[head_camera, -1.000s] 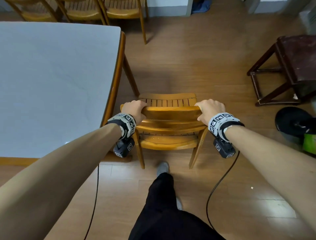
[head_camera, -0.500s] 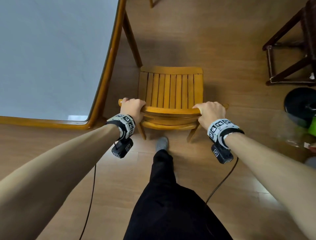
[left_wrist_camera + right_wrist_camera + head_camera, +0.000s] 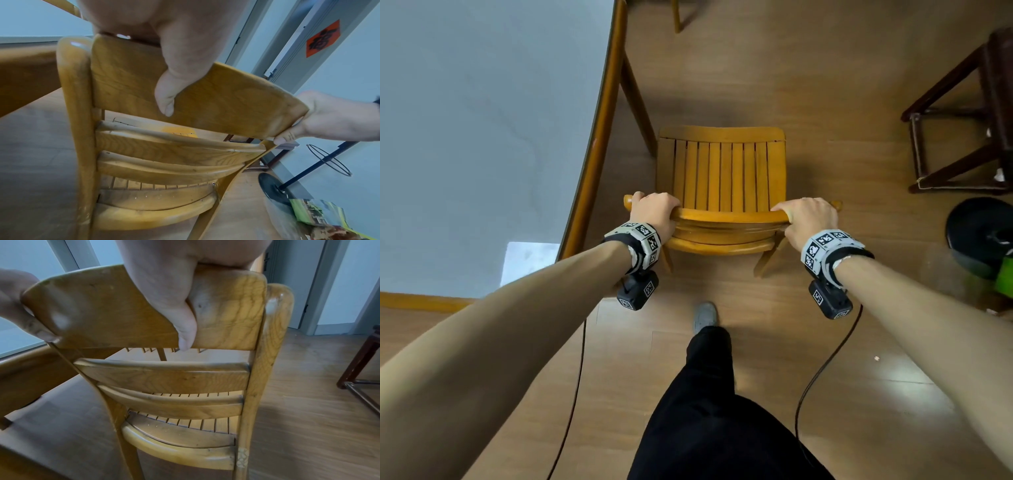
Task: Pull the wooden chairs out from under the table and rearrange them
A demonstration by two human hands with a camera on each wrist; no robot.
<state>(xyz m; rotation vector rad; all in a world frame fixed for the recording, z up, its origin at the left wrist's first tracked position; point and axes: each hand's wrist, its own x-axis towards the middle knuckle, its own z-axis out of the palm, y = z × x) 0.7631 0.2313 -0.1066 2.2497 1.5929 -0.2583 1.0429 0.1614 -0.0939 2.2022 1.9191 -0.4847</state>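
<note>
While the wooden chair [image 3: 722,174] stands on the floor just beside the table [image 3: 599,137], clear of its top, the left hand [image 3: 654,210] grasps the left end of the top back rail and the right hand [image 3: 808,219] grasps the right end, thumbs pressed against the rail's rear face.

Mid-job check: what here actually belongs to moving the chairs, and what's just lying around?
Job:
- chair, top rail held by left hand and right hand
- table beside it

Lying about:
- dark stool
- black stand base
- green packet
- second chair's leg
</note>
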